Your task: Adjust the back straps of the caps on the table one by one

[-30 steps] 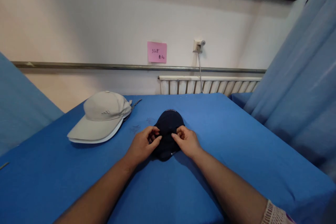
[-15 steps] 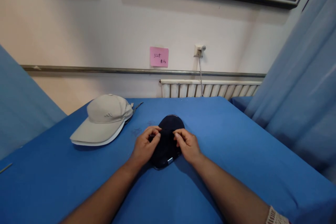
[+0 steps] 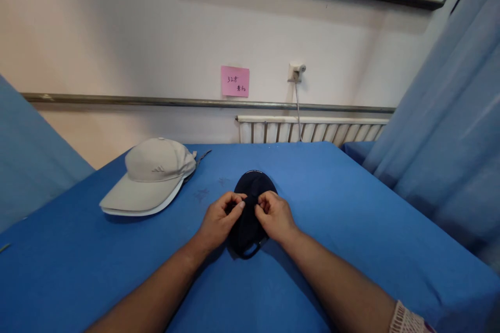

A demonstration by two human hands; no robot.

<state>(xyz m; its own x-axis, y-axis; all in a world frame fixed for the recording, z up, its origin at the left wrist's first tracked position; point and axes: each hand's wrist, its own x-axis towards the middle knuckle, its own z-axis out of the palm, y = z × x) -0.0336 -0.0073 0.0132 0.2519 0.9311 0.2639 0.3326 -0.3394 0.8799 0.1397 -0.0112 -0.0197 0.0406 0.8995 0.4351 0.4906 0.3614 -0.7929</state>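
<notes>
A pale cap [image 3: 154,166] sits on the left of the blue table [image 3: 117,260]. In the middle, the left hand [image 3: 223,218] pinches a dark cap [image 3: 245,230] with thumb and fingers almost touching. The dark cap is on the table, between both hands. The right hand [image 3: 276,217] pinches its right side, fingers nearly closed too.

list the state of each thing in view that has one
Left hand: pinching the dark cap
Right hand: pinching the dark cap
Dark cap: on the blue table, fabric bunched
Pale cap: upright, atop a white brim
Pink note: stuck to the wall
Plug: in the wall socket
Blue curtain: hanging
</notes>
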